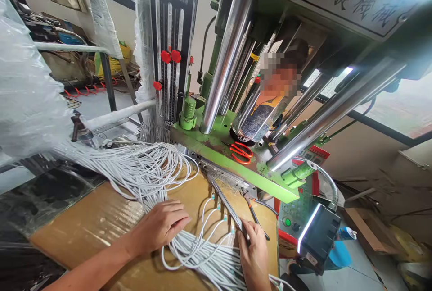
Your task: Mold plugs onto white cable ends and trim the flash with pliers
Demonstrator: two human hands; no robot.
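The right hand was closed, thumb against fingers, around the near end of a metal bar, which ran from it toward eleven o'clock. That grip at the tip probably steadied the bar while leaving most of its length free. Small plugs sat in a row along the bar's left edge, at the right hand's ten to eleven o'clock, spaced apart, perhaps so that their cords would not tangle.

The left hand, at the right hand's nine to ten o'clock, was half open with fingers loosely bent over the white cables, seemingly to keep them down; whether it gripped any I cannot tell. The cables spread from it toward eleven and four o'clock across the brown table.

Cutters lay at the right hand's twelve o'clock, likely for easy reach. Farther that way, red-handled scissors rested on the green ledge, out of the cables' way.
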